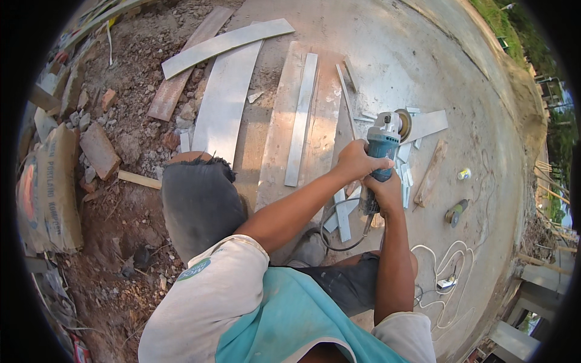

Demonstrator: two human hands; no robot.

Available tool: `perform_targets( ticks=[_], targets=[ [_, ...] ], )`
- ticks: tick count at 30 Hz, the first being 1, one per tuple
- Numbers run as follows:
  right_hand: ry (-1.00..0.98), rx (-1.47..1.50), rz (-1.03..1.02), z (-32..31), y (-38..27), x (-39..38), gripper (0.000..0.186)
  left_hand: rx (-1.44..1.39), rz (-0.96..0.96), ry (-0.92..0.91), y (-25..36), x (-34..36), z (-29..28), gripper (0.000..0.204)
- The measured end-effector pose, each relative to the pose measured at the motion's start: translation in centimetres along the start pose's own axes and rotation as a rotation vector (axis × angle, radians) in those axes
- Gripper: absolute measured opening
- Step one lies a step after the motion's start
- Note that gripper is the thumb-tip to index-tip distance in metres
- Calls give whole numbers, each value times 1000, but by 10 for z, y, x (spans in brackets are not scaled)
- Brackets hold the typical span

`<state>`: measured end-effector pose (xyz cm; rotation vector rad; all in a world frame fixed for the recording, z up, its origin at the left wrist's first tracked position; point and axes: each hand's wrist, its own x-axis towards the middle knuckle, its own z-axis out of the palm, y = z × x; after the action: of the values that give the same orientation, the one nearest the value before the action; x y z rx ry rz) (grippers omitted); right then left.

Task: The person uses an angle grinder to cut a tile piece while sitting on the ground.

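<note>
Angle grinder (382, 148): teal body, silver-grey front
Axis: fore-aft, leaning right, disc (406, 126) end away
Left hand (357, 161), right hand (386, 190): both gripping grinder

Between our left hand (357, 162) and right hand (384, 190) we see a grinder (385, 147) with a teal-blue body and silver-grey head; just beyond them, its disc (406, 124) is brownish. Left of our hands, a broad board (228, 100) is pale grey; well left, a bag (55, 181) is tan with an orange patch. Nearer us, our shirt (266, 314) is teal with off-white sleeves.
</note>
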<state>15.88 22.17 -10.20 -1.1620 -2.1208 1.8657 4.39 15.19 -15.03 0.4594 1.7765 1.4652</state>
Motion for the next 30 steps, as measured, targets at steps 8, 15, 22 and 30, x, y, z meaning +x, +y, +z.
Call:
perform_targets(
  ticks=[8, 15, 22, 30],
  targets=[
    [56, 395, 53, -16, 27, 15, 34, -185, 54, -98, -7, 26, 15, 61],
    [190, 556, 28, -61, 37, 29, 34, 262, -258, 396, -78, 86, 51, 48],
    [236, 620, -3, -77, 37, 21, 33, 152, -327, 412, -112, 136, 71, 46],
    [263, 587, -18, -83, 25, 19, 36, 471, -129, 36, -68, 119, 68, 45]
  ],
)
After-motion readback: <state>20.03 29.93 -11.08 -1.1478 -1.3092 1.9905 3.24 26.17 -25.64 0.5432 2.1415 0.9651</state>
